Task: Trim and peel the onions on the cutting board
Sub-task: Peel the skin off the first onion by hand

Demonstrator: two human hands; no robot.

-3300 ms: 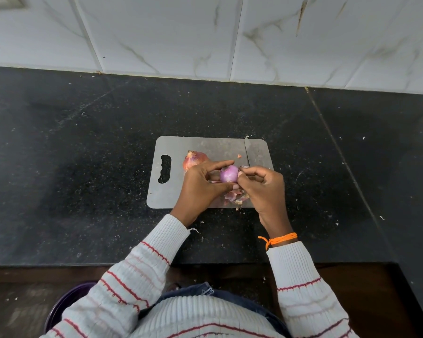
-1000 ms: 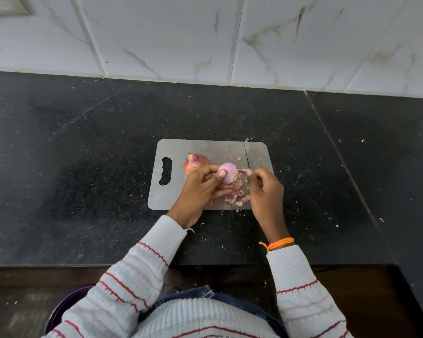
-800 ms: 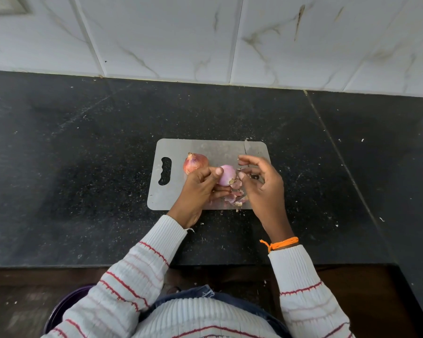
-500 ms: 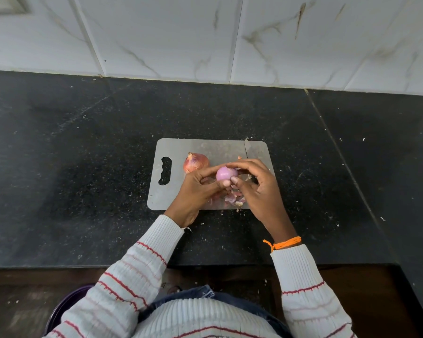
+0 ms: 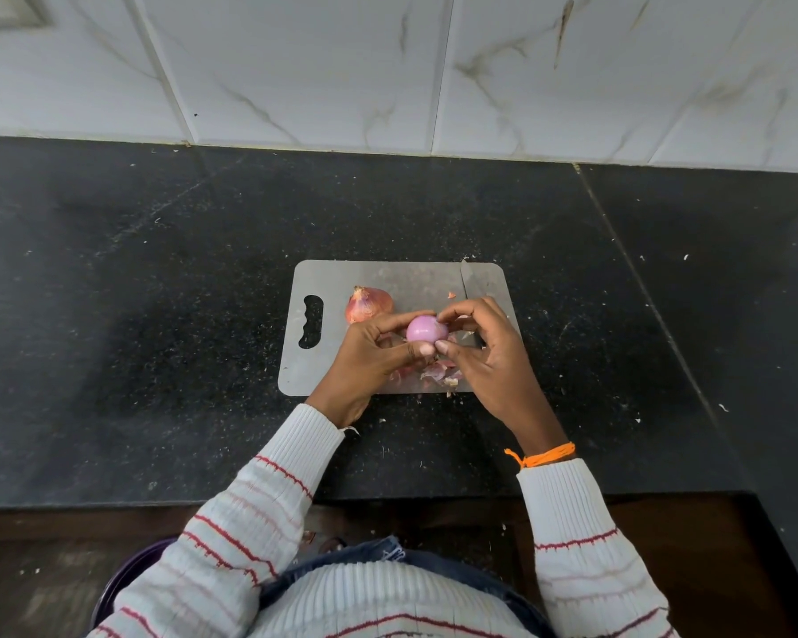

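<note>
Both hands are working over the near half of the grey cutting board (image 5: pixel 337 278). Left hand (image 5: pixel 369 356) is gripping the peeled onion (image 5: pixel 426 328), thumb curling under it and index finger arching over the top. Right hand (image 5: pixel 489 352) is pinching the same onion from the opposite side, thumb tip pressing its lower right edge, index finger reaching across its top to meet the left index finger. The onion is being held between the two hands, raised off the board; its surface is showing smooth pale purple.

Beneath the fingertips, loose onion skins (image 5: pixel 438 373) are lying in a small heap at the board's near edge, directly under the gap between the hands.

Just beyond the left hand's knuckles, an unpeeled onion (image 5: pixel 367 303) is sitting on the board, dry skin intact, tip pointing away.

Beyond the right hand's fingers, a knife blade (image 5: pixel 473 280) is lying flat on the board, tip reaching the far edge; handle is hidden under the hand.

An orange thread (image 5: pixel 542 455) is circling the right wrist, near side of the hand.
</note>
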